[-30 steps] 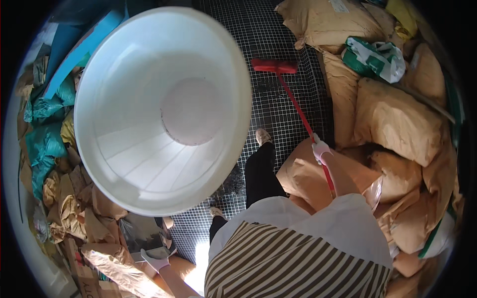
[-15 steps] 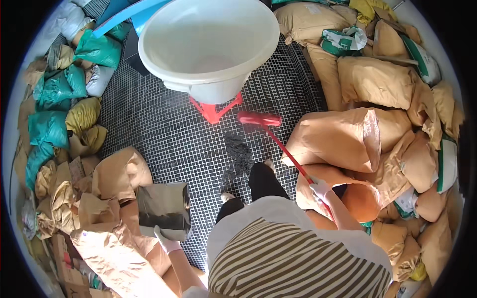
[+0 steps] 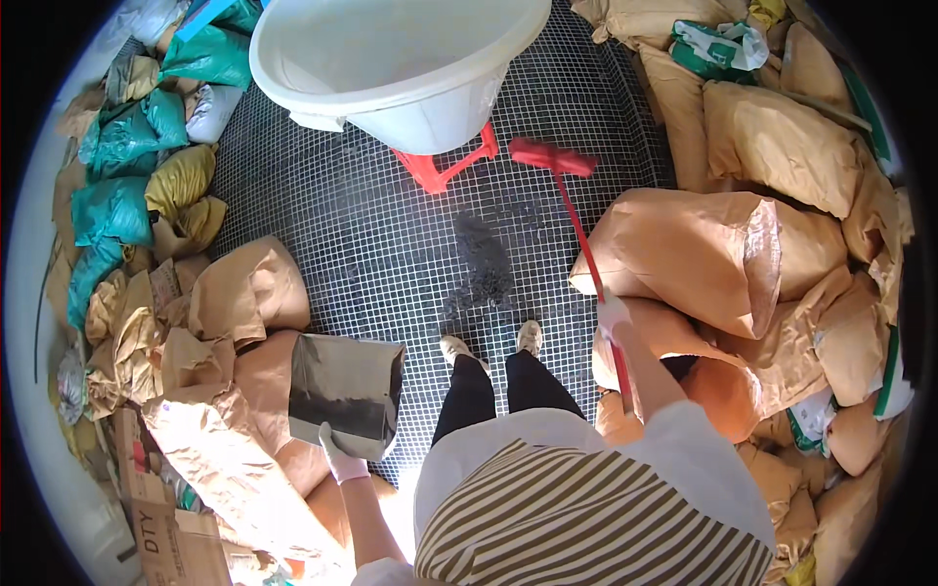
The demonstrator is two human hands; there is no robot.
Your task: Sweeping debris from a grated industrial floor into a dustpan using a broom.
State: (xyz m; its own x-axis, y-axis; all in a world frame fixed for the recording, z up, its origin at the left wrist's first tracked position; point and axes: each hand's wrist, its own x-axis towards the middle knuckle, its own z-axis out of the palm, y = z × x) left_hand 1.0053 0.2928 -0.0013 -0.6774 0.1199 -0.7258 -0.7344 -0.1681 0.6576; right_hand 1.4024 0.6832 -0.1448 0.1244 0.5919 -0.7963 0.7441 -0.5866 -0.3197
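Note:
My gloved left hand (image 3: pixel 342 459) grips the near edge of a metal dustpan (image 3: pixel 344 376), its thumb over the rim. Dark residue coats the pan's inside. My gloved right hand (image 3: pixel 614 314) is wrapped round the red handle of a long broom (image 3: pixel 554 158), whose red head is above the mesh-patterned floor to the right of a red stand. A heap of dark loose material (image 3: pixel 482 259) lies on that floor ahead of my shoes, between the broom and the dustpan. Whether the broom head touches the floor I cannot tell.
A big white tub (image 3: pixel 401 88) rests on the red stand (image 3: pixel 445 166) at the far side. Brown paper sacks (image 3: pixel 674 249) are piled along the right. More sacks, with teal bags (image 3: pixel 112 210) and a cardboard box (image 3: pixel 161 527), line the left.
The broom head has shifted right and slightly away from the heap. My left hand and the dustpan have moved a little right, and the view has tilted toward my feet.

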